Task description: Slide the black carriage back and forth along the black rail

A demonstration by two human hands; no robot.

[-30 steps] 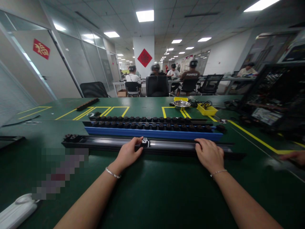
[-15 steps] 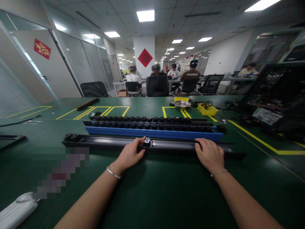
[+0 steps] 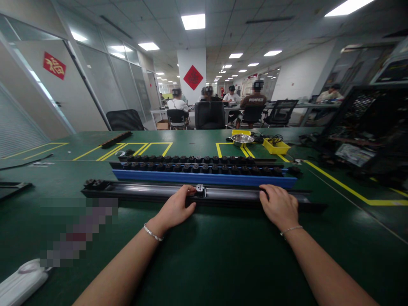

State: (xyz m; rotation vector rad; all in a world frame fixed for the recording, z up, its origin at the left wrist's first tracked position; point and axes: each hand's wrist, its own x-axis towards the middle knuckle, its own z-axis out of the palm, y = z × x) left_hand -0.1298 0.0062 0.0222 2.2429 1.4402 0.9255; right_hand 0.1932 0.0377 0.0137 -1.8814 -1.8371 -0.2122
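Note:
A long black rail (image 3: 153, 189) with a shiny channel lies crosswise on the green table. Within the channel sits a small black block with a silvery top (image 3: 200, 190). The fingers of my left hand (image 3: 174, 208) reach into the channel against the block's left side, thumb apart in front of the rail; the hand is open. Over the rail's right part, my right hand (image 3: 280, 207) is closed on the rail, fingers bent over it; its thumb is partly hidden. A few dark blocks (image 3: 95, 184) sit at the rail's left end.
Behind the rail stands a blue rail (image 3: 204, 178) lined with several black blocks, with another row beyond. Farther back are a metal bowl (image 3: 242, 139) and a yellow bin (image 3: 276, 146) with cables. A white object (image 3: 24, 280) lies front left; dark equipment (image 3: 360, 136) stands right.
The small block has slid a little to the right along the channel, and my left hand has shifted right with it. My right hand stays in place on the rail.

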